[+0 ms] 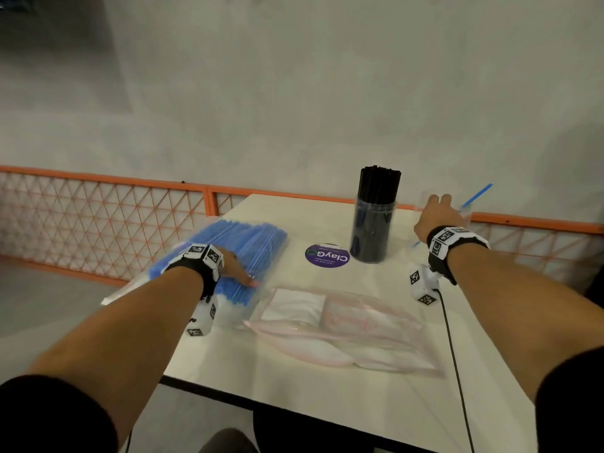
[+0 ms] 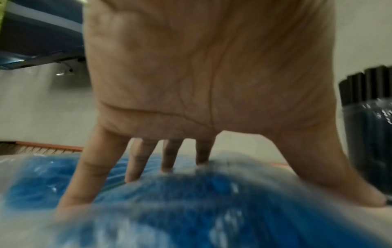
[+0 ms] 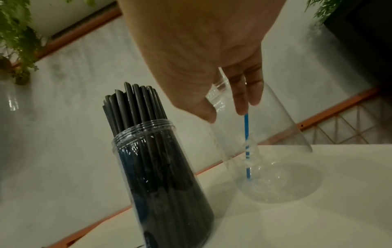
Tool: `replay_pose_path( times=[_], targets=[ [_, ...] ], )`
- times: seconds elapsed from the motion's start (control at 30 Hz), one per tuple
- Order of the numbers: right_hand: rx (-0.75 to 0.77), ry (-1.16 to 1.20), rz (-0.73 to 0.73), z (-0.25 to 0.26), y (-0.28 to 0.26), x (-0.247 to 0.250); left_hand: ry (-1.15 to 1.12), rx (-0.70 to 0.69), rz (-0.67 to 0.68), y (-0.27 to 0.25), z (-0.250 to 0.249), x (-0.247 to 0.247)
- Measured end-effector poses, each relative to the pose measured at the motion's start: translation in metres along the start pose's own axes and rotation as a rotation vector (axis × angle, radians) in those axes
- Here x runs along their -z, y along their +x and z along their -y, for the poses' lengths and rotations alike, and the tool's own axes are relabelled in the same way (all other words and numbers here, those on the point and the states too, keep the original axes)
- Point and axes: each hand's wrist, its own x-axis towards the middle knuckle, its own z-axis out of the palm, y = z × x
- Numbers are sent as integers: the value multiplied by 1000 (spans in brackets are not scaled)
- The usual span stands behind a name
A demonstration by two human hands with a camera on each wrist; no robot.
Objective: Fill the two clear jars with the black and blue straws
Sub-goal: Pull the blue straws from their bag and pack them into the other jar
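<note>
A clear jar (image 1: pixel 374 223) packed with black straws (image 3: pixel 135 104) stands upright at the table's back. Right of it is the second clear jar (image 3: pixel 275 151), holding one blue straw (image 3: pixel 246 142) that leans out to the right (image 1: pixel 477 194). My right hand (image 1: pixel 438 212) holds this jar at its rim, thumb (image 3: pixel 206 110) outside the wall and fingers (image 3: pixel 241 100) inside, by the straw. My left hand (image 1: pixel 233 264) presses flat with spread, straight fingers (image 2: pixel 93 169) on a clear bag of blue straws (image 1: pixel 228 246) at the table's left edge.
A purple round lid (image 1: pixel 327 255) lies between the bag and the black-straw jar (image 2: pixel 369 134). An empty clear pinkish bag (image 1: pixel 343 325) lies in the middle of the white table (image 1: pixel 327 403). An orange mesh rail (image 1: pixel 98 217) runs behind the table.
</note>
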Motion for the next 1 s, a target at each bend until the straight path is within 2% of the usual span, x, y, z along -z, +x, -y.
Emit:
replay_pose_path(
  times=[0.23,0.37,0.5,0.63,0.87,1.0],
  targets=[
    [-12,153,-117,-8,-9,2,-126,-20,-161,0,-11,-11],
    [8,296,-306,1,-23,21,-137,-24,-251,-6,-11,-9],
    [109,383,-553,11,-40,48,-142,-45,-401,-13,-5,-5],
    [210,433,-730,14,-63,72,-184,-48,-446,-13,4,-3],
    [479,486,-758,47,-104,88,-314,-77,-574,-8,23,8],
    [596,508,-596,85,-114,71,-374,-76,-633,-8,32,24]
  ],
)
